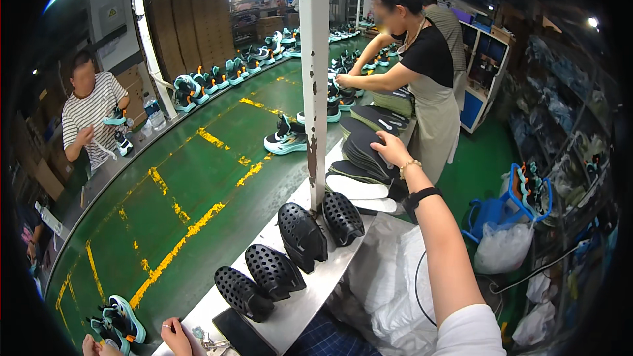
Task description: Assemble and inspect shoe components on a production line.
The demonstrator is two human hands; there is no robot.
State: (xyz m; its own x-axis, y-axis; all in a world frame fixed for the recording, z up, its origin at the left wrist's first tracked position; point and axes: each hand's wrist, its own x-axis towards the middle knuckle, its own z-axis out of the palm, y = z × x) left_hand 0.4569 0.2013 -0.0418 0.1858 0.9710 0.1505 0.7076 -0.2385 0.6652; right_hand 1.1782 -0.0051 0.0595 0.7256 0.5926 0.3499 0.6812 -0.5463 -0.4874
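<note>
My right hand (393, 149) reaches out over a stack of dark grey insoles (361, 148), its fingers stretched and apart at the stack's upper edge. Whether the fingertips press on the top insole is hard to see. White-faced insoles (359, 188) lie at the near end of the stack. My left hand (175, 338) is cut off by the lower edge, beside the white bench's corner. Its fingers are bent together, and anything in them is hidden. Black perforated shoe-shaped pieces (302, 234) stand in a row on the white bench (310, 296) between my hands.
A white post (314, 79) rises from the bench. Beyond runs a green conveyor (191, 204) bearing shoes (288, 137). A co-worker (428, 59) stands past the insoles; another (95, 112) works across the belt. Another person's hand (99, 346) is near shoes (119, 322). Blue baskets (491, 214) stand right.
</note>
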